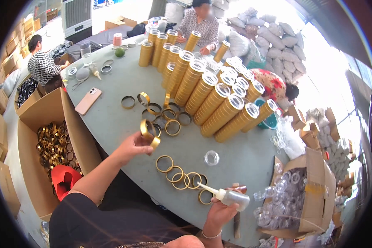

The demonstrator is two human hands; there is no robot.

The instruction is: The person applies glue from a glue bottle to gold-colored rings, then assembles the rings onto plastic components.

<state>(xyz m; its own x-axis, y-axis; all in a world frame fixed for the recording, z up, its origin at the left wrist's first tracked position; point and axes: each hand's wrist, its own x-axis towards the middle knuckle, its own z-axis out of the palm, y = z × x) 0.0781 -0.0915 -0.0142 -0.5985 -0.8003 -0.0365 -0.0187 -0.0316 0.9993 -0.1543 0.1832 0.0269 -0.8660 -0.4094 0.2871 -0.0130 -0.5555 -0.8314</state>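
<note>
My left hand [133, 148] is closed around a few gold rings [146, 129], held above the table's near left part. Between the fingers of my right hand [222, 213] is a clear squeeze bottle [234, 199] with a long white nozzle. It lies nearly level, its tip pointing left over a row of overlapping gold rings [177, 177] on the tabletop. Beyond my left hand are several loose gold rings [172, 127], some with dark insides. A clear plastic ring [211, 158] rests to the right of them. Just behind the bottle, a hammer [237, 223] is partly hidden by it.
Tall stacks of gold rings topped with clear ones [222, 108] fill the far middle of the table [111, 120]. A phone [88, 101] lies left. Cardboard boxes hold gold rings [56, 144] and clear rings [283, 186]. People work at the far side [200, 27] and left [45, 62].
</note>
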